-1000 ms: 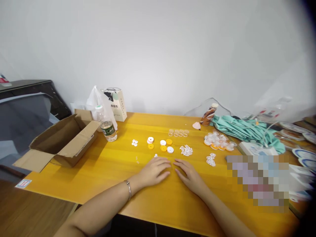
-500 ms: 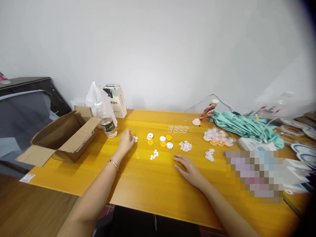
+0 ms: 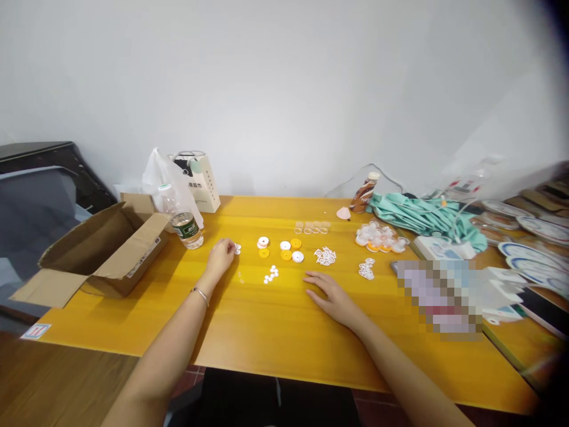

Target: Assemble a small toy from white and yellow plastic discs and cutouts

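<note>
My left hand is at the small white pieces left of centre, its fingers drawn together at their edge. Whatever those fingertips may hold is too small to make out. Palm down, my right hand rests on the table with its fingers apart and nothing in them. Between the hands lie several small white discs. Beyond these are white round caps and yellow round caps. A heap of white openwork pieces lies just past my right fingertips.
An open cardboard box and a water bottle stand left. Clear rings lie at the back. Clear-domed pieces, a brown bottle, teal cloth and more white openwork pieces are on the right.
My left fingers have come closer together at the small white pieces. My right hand keeps its place on the table. The whole view has shifted slightly.
</note>
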`<state>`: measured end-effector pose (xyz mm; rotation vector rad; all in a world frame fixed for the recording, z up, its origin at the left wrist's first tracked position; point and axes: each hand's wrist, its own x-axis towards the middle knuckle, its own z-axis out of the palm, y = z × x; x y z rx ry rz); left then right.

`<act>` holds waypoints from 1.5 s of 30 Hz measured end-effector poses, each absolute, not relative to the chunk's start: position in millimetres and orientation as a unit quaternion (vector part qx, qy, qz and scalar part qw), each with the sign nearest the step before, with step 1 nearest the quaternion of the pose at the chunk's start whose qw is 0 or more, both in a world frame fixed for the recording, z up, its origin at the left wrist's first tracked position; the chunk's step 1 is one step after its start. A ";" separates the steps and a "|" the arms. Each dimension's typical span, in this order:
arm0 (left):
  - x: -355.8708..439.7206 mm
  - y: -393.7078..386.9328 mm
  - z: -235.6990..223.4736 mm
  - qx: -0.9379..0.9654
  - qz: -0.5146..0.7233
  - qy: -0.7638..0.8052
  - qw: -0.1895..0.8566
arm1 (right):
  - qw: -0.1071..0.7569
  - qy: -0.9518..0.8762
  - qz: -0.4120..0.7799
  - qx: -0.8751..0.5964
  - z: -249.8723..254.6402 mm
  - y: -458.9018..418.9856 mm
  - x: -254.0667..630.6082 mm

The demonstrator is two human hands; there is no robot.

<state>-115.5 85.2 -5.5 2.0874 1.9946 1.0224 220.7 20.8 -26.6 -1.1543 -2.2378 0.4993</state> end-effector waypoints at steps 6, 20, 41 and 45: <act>-53.5 51.3 8.5 0.775 0.348 0.522 0.079 | 0.292 -0.836 0.187 -0.426 -26.3 19.9 220.4; 4.5 17.0 -11.2 0.880 0.261 0.364 0.159 | 0.286 -0.846 0.146 -0.425 -30.7 21.6 213.6; 4.2 17.4 -8.7 0.838 0.320 0.375 0.234 | 0.298 -0.850 0.217 -0.377 -22.3 35.8 197.5; -16.3 34.9 0.3 0.787 0.372 0.470 0.149 | 0.295 -0.848 0.230 -0.374 -19.9 35.5 198.6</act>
